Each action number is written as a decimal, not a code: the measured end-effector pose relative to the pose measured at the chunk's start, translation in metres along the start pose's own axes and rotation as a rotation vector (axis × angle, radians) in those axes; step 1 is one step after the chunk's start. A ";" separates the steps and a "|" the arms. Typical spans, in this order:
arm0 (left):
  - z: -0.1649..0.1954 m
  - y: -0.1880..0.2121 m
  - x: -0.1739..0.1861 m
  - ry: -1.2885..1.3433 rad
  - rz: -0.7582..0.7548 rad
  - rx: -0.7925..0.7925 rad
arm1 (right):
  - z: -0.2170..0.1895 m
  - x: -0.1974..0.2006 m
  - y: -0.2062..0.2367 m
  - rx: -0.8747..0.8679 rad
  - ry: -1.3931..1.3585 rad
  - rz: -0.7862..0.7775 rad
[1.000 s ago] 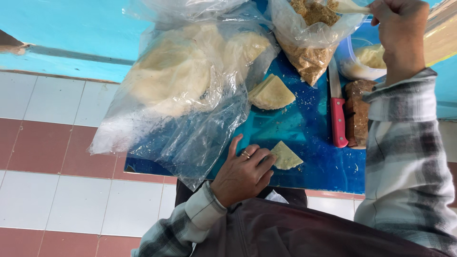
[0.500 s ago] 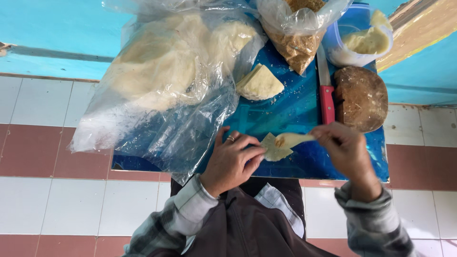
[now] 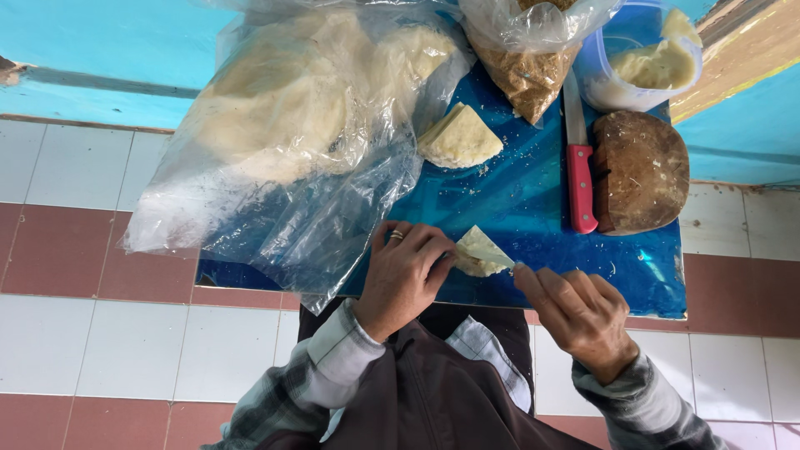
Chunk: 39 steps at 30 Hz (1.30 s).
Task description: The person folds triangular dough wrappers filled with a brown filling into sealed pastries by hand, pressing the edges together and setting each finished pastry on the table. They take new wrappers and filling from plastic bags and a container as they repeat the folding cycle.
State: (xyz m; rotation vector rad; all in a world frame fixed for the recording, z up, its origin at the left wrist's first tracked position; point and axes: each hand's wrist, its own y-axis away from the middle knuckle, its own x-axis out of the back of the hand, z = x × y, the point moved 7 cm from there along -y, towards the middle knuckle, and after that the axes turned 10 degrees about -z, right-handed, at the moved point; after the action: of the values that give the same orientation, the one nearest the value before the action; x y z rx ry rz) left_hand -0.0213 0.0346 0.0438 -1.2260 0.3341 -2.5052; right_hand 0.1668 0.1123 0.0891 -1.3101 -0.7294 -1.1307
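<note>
A small triangular piece of pale dough [image 3: 481, 252] lies near the front edge of a blue board [image 3: 533, 208]. My left hand [image 3: 406, 273], a ring on one finger, pinches the piece's left side. My right hand [image 3: 579, 310] touches its right corner with its fingertips. Farther back on the board lies a larger wedge of pale flatbread [image 3: 459, 139]. A red-handled knife [image 3: 577, 158] rests to the right of it, blade pointing away.
A big clear plastic bag of flatbreads [image 3: 283, 133] covers the board's left side. A bag of brown crumbly filling [image 3: 527, 71] and a plastic tub of pale paste [image 3: 646, 62] stand at the back. A round brown wooden block [image 3: 642, 171] lies beside the knife. Tiled floor surrounds the board.
My right hand came down from the filling bag at the back to the small dough piece. My left hand closed onto the piece's left side.
</note>
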 end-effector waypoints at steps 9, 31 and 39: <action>0.006 0.004 0.001 -0.069 0.014 0.057 | 0.005 -0.006 0.014 0.055 0.127 -0.084; 0.004 0.001 -0.003 -0.047 -0.028 0.032 | 0.272 -0.056 -0.197 -0.185 -0.037 0.307; 0.008 -0.001 -0.001 0.020 -0.038 -0.001 | 0.306 -0.062 -0.161 -0.355 -0.960 0.357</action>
State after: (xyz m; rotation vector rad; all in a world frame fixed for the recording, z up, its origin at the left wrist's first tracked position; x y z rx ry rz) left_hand -0.0147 0.0356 0.0480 -1.2195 0.3196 -2.5514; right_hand 0.0512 0.4396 0.1427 -2.2200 -0.9336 -0.2889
